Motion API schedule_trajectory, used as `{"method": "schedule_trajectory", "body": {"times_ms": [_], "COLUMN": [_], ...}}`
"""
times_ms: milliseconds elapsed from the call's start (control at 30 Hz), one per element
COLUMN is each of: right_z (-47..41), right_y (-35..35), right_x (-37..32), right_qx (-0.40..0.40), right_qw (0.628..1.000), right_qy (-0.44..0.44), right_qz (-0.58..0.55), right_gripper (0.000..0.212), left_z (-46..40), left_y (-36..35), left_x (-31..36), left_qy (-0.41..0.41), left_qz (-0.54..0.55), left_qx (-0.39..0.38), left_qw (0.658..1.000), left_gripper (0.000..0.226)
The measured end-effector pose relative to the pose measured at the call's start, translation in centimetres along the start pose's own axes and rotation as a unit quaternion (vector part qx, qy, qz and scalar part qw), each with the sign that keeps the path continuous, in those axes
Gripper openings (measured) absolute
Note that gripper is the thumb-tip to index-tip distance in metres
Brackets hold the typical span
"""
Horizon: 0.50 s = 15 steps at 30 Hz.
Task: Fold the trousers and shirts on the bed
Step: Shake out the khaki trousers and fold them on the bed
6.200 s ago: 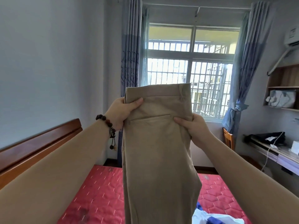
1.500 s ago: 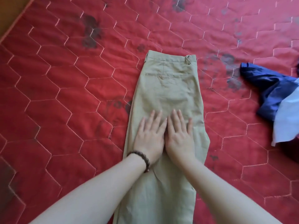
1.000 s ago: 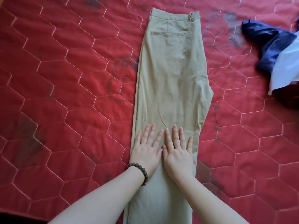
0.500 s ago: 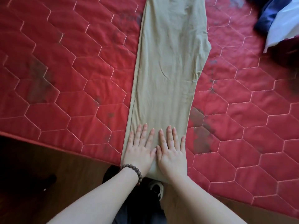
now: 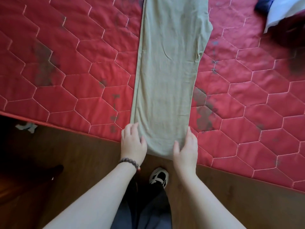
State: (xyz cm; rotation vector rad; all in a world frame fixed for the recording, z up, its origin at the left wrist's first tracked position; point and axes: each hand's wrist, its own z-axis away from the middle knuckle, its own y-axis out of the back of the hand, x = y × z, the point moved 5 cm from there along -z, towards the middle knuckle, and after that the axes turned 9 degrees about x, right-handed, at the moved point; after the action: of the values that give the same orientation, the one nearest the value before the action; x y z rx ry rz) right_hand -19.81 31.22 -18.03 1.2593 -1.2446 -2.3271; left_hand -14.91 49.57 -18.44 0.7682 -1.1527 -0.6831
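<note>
Place: a home bedroom.
Bedding: red quilted mattress cover [image 5: 66,83], hexagon stitching, stained in patches, spread beyond both hands.
Frame: wooden bed edge [image 5: 92,156] ran just below the hands.
Laundry: loose blue and white clothes [image 5: 277,9] lay far up-right of them.
</note>
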Motion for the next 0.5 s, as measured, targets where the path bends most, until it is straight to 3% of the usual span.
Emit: {"method": "schedule_trajectory", "body": {"times_ms": [67,167,300,400,500], "right_z": [-0.7,-1.6,-1.9,-1.5,-1.2], "right_y": [0.1,-0.2,-0.5,-1.2,-2.0], "right_x": [0.0,0.4,0.8,1.0,1.2], "right_qx": [0.009,0.01,0.004,-0.041,-0.07], "right_qw": [0.998,0.992,0.994,0.994,0.991], "right_qy": [-0.06,-0.115,-0.104,-0.098,-0.111], "right_qz": [-0.035,-0.044,-0.023,-0.007,0.007], "right_gripper": [0.055,0.013,0.034,0.035,0.032], "left_z": [-1.4,-3.6,-4.3,-3.5,-3.6], "left_y": [0.1,-0.2,0.1,1.3,1.5], "left_x": [-0.3,-1.1,-1.5,-2.3,-2.8], "left_qy": [0.072,0.139,0.081,0.064,0.072], "left_qz": [0.04,0.024,-0.004,0.011,-0.028], "left_qx": [0.003,-0.037,-0.058,0.004,-0.004], "left_qw": [0.997,0.989,0.995,0.998,0.997], "left_gripper": [0.037,0.023,0.028,0.03,0.029]}}
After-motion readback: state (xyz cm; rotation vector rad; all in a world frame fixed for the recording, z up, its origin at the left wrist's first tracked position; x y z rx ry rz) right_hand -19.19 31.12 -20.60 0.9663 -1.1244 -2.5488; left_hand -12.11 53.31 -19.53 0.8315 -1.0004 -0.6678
